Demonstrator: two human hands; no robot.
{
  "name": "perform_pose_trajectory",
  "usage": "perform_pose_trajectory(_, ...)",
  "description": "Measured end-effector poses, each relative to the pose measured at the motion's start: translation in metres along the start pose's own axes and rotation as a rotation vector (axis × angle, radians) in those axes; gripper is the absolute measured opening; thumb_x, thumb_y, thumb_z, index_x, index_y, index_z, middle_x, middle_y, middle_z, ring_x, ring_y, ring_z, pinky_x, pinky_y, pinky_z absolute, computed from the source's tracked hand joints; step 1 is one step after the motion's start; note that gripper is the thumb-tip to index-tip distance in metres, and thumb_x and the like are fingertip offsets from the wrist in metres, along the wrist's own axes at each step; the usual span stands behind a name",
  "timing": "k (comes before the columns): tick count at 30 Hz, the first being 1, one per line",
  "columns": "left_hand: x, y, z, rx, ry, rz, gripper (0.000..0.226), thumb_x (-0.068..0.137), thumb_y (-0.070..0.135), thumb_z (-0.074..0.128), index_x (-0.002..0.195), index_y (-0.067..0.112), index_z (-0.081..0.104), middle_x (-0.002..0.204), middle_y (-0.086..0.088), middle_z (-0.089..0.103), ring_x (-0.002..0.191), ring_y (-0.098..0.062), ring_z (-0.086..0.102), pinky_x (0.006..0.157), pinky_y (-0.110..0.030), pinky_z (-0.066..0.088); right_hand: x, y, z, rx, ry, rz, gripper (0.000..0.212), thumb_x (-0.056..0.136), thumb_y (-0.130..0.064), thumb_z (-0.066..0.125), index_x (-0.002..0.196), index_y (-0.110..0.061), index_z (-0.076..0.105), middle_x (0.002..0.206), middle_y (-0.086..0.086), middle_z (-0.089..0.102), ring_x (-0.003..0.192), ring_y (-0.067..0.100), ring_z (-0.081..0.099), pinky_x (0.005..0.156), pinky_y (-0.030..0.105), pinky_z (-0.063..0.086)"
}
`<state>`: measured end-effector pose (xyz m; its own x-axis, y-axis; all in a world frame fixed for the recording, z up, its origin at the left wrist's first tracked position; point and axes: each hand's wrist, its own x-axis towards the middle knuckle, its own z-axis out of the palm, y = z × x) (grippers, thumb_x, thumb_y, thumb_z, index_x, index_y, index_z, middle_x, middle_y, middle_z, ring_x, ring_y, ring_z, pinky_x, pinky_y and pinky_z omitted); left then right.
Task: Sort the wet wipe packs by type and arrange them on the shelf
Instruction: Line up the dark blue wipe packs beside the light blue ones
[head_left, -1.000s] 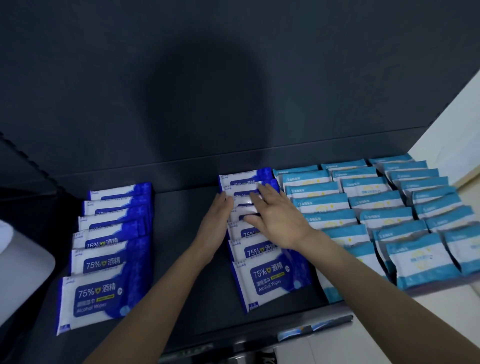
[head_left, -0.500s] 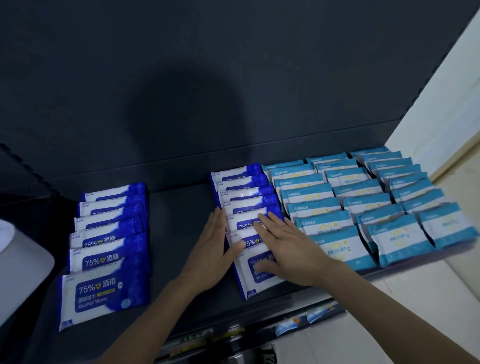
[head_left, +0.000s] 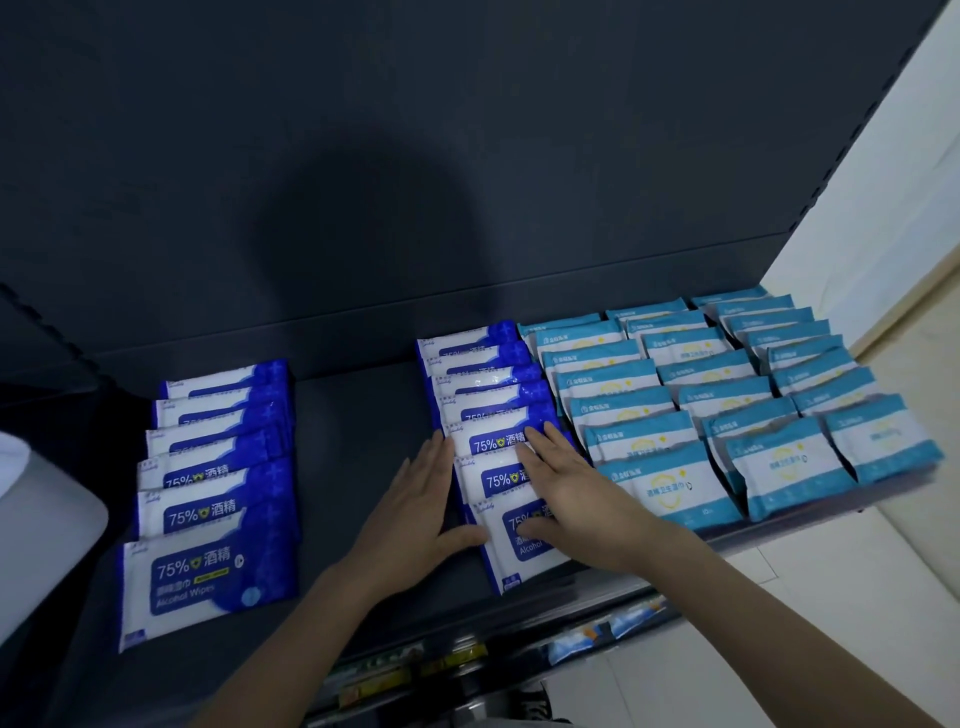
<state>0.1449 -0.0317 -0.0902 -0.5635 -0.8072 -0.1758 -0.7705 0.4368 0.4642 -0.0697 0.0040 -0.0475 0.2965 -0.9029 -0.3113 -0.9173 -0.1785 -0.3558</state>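
On the dark shelf (head_left: 358, 415) lie two overlapping rows of dark blue and white "75% Alcohol Wipes" packs: a left row (head_left: 208, 499) and a middle row (head_left: 483, 410). To the right sit three rows of light blue packs (head_left: 727, 410). My left hand (head_left: 415, 514) lies flat against the middle row's left edge, thumb touching the front pack (head_left: 511, 553). My right hand (head_left: 571, 493) rests with straight fingers on top of the front packs of that row.
A white rounded object (head_left: 36, 535) sits at the far left. The shelf's front rail (head_left: 467, 660) carries price labels. A white wall and pale floor (head_left: 883, 571) lie to the right. A bare strip of shelf separates the two dark blue rows.
Both hands have slid from the back of the middle dark blue row toward the front, smoothing the packs. The view has shifted slightly.
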Motion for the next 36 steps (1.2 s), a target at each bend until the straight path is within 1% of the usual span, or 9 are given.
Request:
perform_pose_trajectory(8,0.000,0.006,0.000,-0.019,0.038,-0.035,0.106,0.069,0.079,0.021,0.148,0.021,-0.020,0.154,0.009,-0.023,0.142,0.001,-0.016,0.113,-0.020,-0.009,0.000,0.003,-0.007,-0.054,-0.015,-0.062,0.097,0.085,-0.050,0.063,0.153,-0.019,0.001,0.160,0.000,-0.011,0.145,0.013,-0.018,0.119,0.032,0.007)
perform_pose_trajectory(11,-0.002,0.007,0.000,-0.034,0.057,-0.045,0.100,0.078,0.074,0.031,0.150,0.021,-0.015,0.154,0.011,-0.019,0.142,0.000,-0.012,0.115,-0.020,-0.006,-0.001,0.004,-0.012,-0.080,-0.052,-0.059,0.101,0.082,-0.052,0.065,0.153,-0.024,-0.001,0.160,-0.002,-0.014,0.144,0.016,-0.021,0.119,0.035,0.003)
perform_pose_trajectory(13,-0.004,0.007,-0.001,-0.090,0.065,-0.056,0.095,0.084,0.067,0.041,0.152,0.023,-0.009,0.156,0.012,-0.014,0.142,0.000,-0.010,0.116,-0.021,-0.001,0.000,0.003,-0.015,-0.128,-0.083,-0.057,0.103,0.080,-0.054,0.066,0.153,-0.026,-0.002,0.159,-0.001,-0.015,0.144,0.020,-0.022,0.120,0.040,0.001)
perform_pose_trajectory(16,-0.009,0.007,-0.009,-0.204,0.116,-0.061,0.095,0.073,0.078,0.038,0.152,0.032,0.009,0.157,0.016,-0.005,0.143,0.002,-0.002,0.114,-0.017,0.008,0.003,-0.002,-0.022,-0.150,-0.078,-0.088,0.094,0.082,-0.055,0.063,0.152,-0.027,0.006,0.160,0.002,-0.010,0.146,0.023,-0.017,0.119,0.045,0.002)
perform_pose_trajectory(21,-0.022,0.004,-0.030,-0.175,0.303,-0.138,0.064,0.089,0.047,0.059,0.145,0.030,0.034,0.146,0.022,0.019,0.132,0.010,0.016,0.104,-0.005,0.012,0.024,-0.020,-0.039,-0.064,0.028,-0.215,0.070,0.093,-0.044,0.055,0.150,-0.020,0.023,0.160,0.004,0.008,0.147,0.019,0.003,0.117,0.029,0.011)
perform_pose_trajectory(25,-0.044,0.001,-0.044,-0.142,0.412,-0.191,0.055,0.089,0.035,0.064,0.140,0.022,0.046,0.146,0.007,0.041,0.132,0.000,0.035,0.103,-0.001,0.017,0.043,-0.047,-0.043,0.028,-0.052,-0.383,0.060,0.095,-0.036,0.055,0.147,-0.019,0.032,0.156,0.002,0.023,0.142,0.013,0.021,0.111,0.019,0.019)
perform_pose_trajectory(28,-0.070,-0.002,-0.058,-0.114,0.506,-0.264,0.055,0.087,0.037,0.064,0.136,0.018,0.051,0.141,0.004,0.048,0.127,-0.001,0.040,0.101,0.002,0.017,0.056,-0.068,-0.044,0.041,-0.080,-0.533,0.052,0.094,-0.033,0.056,0.142,-0.019,0.041,0.146,-0.002,0.039,0.131,0.012,0.037,0.105,0.017,0.027)
perform_pose_trajectory(32,-0.111,-0.008,-0.082,-0.078,0.613,-0.383,0.065,0.081,0.056,0.050,0.134,0.019,0.054,0.138,0.005,0.051,0.124,0.003,0.039,0.100,0.003,0.015,0.074,-0.107,-0.045,0.023,-0.044,-0.709,0.051,0.093,-0.032,0.058,0.140,-0.016,0.044,0.144,-0.001,0.043,0.131,0.011,0.040,0.106,0.014,0.026)
perform_pose_trajectory(36,-0.152,-0.014,-0.108,-0.032,0.692,-0.422,0.061,0.079,0.053,0.054,0.128,0.018,0.060,0.133,0.004,0.055,0.118,0.011,0.039,0.099,0.004,0.020,0.084,-0.158,-0.051,0.024,0.036,-0.834,0.048,0.092,-0.030,0.061,0.137,-0.015,0.050,0.141,-0.002,0.048,0.126,0.007,0.045,0.103,0.011,0.029)
